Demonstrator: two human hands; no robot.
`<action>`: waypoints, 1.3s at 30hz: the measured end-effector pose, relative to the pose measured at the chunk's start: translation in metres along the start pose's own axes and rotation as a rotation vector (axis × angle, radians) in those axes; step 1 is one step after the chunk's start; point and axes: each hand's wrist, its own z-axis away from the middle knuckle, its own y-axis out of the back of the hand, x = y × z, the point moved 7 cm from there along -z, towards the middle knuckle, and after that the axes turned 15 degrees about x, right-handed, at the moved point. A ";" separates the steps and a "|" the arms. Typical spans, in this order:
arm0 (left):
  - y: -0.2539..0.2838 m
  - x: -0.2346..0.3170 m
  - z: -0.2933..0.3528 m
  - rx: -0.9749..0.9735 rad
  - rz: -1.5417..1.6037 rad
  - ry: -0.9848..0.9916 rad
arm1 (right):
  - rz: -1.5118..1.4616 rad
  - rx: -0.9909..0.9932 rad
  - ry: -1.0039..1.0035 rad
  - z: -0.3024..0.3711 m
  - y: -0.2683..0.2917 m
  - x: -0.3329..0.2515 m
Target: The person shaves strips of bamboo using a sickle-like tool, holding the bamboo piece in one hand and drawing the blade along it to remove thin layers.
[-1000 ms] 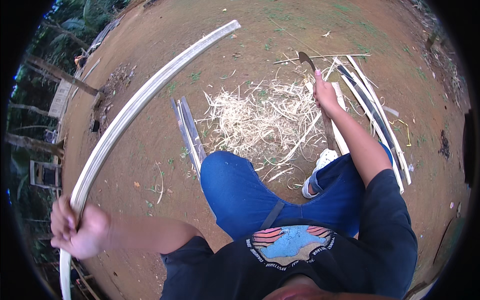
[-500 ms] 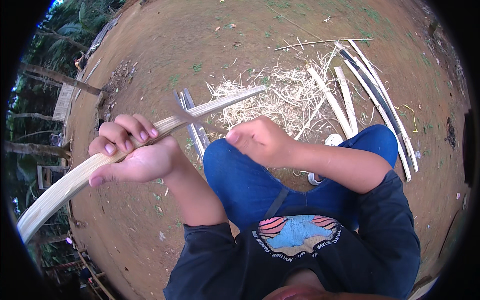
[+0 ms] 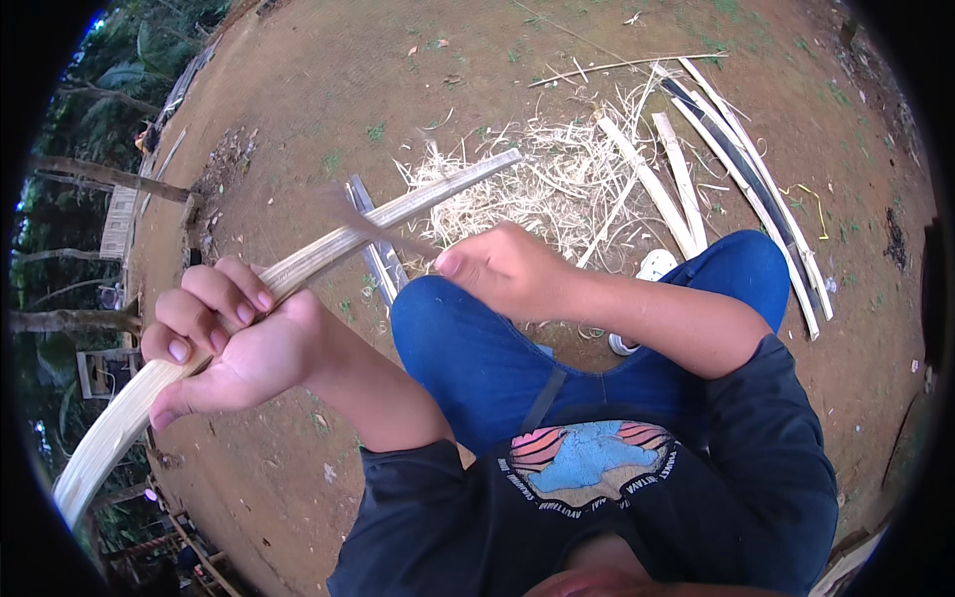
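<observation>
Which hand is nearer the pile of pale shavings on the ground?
Right. The right hand sits just below the shavings pile; the left hand grips the bamboo strip farther left.

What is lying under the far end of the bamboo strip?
Under the bamboo strip lie pale shavings on brown dirt ground. The blurred blade conceals some ground.

I see bare brown dirt ground (image 3: 298,90) with sparse green patches. On it lie a heap of pale shavings (image 3: 537,184), several long split strips (image 3: 736,169) to the right, and a grey flat piece (image 3: 376,249).
</observation>
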 end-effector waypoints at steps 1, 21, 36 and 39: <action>0.000 -0.001 0.001 -0.012 -0.012 0.000 | -0.017 -0.008 0.100 0.003 -0.005 -0.019; -0.003 0.020 -0.059 -0.207 0.231 0.181 | 0.230 0.246 -0.393 0.011 0.063 0.143; 0.012 0.018 -0.096 -0.261 0.248 0.225 | 0.238 0.217 -0.409 0.018 0.046 0.144; 0.012 0.018 -0.082 -0.188 0.122 0.155 | 0.190 0.176 -0.175 0.025 0.029 0.106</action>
